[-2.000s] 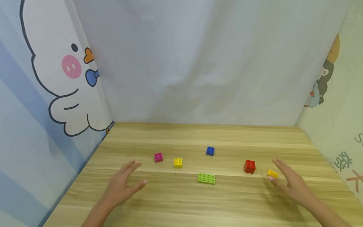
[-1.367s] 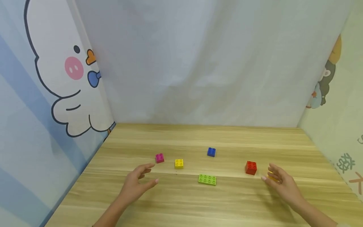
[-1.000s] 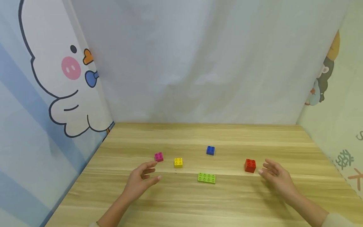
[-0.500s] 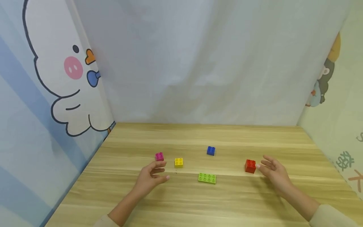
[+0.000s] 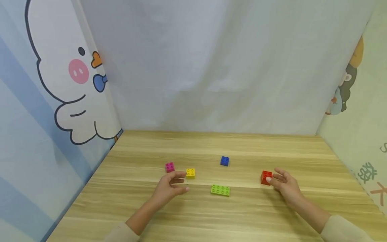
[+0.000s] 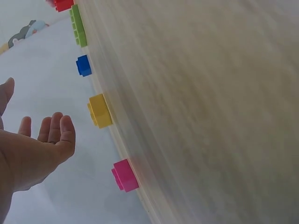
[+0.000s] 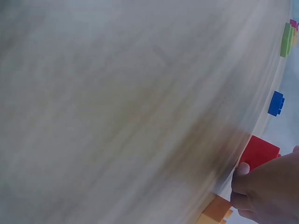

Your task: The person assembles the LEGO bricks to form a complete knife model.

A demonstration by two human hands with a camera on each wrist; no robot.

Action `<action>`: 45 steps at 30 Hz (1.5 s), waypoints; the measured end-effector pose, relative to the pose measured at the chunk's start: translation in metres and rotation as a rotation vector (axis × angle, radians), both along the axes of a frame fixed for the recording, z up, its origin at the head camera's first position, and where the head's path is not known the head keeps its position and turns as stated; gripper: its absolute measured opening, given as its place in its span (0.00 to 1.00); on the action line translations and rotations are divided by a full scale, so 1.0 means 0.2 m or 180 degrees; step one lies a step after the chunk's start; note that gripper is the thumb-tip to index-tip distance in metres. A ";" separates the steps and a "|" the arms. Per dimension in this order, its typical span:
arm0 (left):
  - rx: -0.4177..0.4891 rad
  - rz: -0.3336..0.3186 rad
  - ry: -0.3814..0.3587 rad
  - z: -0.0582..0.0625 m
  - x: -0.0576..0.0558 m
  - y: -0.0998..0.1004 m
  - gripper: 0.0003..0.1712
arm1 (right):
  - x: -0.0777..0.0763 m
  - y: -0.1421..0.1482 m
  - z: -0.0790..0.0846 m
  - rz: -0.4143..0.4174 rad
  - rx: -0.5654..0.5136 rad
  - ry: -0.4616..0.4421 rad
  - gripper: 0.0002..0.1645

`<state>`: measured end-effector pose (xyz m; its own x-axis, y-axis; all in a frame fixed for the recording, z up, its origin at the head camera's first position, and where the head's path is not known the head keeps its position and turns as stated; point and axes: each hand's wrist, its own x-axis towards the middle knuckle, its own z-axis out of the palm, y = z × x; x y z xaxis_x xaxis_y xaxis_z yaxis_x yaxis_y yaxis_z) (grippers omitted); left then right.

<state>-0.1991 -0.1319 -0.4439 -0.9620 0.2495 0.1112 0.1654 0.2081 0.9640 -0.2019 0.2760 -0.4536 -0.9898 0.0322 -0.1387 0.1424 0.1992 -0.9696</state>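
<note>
My left hand [image 5: 167, 188] hovers over the table with its thumb and fingers spread apart, just left of a yellow brick [image 5: 190, 173]; nothing is held. In the left wrist view the yellow brick [image 6: 100, 111] stands apart from the fingertips. At the right, my right hand [image 5: 285, 186] is at a taller red brick [image 5: 265, 176], its thumb overlapping the front face. The right wrist view has the thumb against or very near the red brick [image 7: 259, 151]; a firm grip cannot be made out. The brick rests on the table.
A magenta brick [image 5: 169, 166] lies behind the left hand, a blue brick [image 5: 224, 161] farther back, and a long lime-green brick [image 5: 220, 190] between the hands. An orange-yellow brick [image 7: 216, 210] near the right hand is hidden in the head view. A pale curtain [image 5: 211, 67] backs the table.
Both hands have moved inward: the left rightward toward the yellow brick, the right leftward to the red brick. The right hand now covers the far-right yellow brick. The bricks have stayed put.
</note>
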 end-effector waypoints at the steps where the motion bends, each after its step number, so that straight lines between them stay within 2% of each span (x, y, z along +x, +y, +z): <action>1: 0.0003 -0.0030 -0.0003 0.00 -0.01 0.01 0.29 | 0.00 0.00 0.00 0.0005 0.0021 -0.0005 0.46; 7: 0.0049 -0.0171 0.0046 0.00 -0.01 0.04 0.28 | -0.03 0.00 -0.02 0.0074 0.0222 0.0022 0.44; 10: 0.0022 -0.0201 0.0000 0.06 0.02 0.06 0.26 | -0.04 0.01 -0.04 0.0098 0.0317 0.0025 0.44; 12: -0.0023 -0.0220 -0.0035 0.06 0.02 0.07 0.26 | -0.05 0.02 -0.05 0.0132 0.0432 0.0036 0.44; 14: -0.0095 -0.0223 -0.0064 0.06 0.00 0.08 0.26 | -0.05 0.02 -0.05 0.0174 0.0563 0.0056 0.44; 17: -0.0168 -0.0274 -0.0052 0.00 -0.05 0.08 0.28 | -0.06 0.03 -0.05 0.0238 0.0765 0.0131 0.43; 22: -0.0266 -0.0366 -0.0097 0.00 -0.08 0.10 0.29 | -0.08 0.05 -0.06 0.0331 0.0937 0.0287 0.41; 29: -0.0260 -0.0427 -0.0165 -0.01 -0.12 0.14 0.28 | -0.10 0.07 -0.08 0.0432 0.1096 0.0386 0.35; 36: -0.0376 -0.0499 -0.0265 -0.03 -0.15 0.18 0.27 | -0.09 0.07 -0.08 0.0469 0.1208 0.0395 0.36; 45: -0.0582 -0.0688 -0.0406 -0.03 -0.20 0.27 0.26 | -0.09 0.08 -0.07 0.0451 0.1248 0.0414 0.36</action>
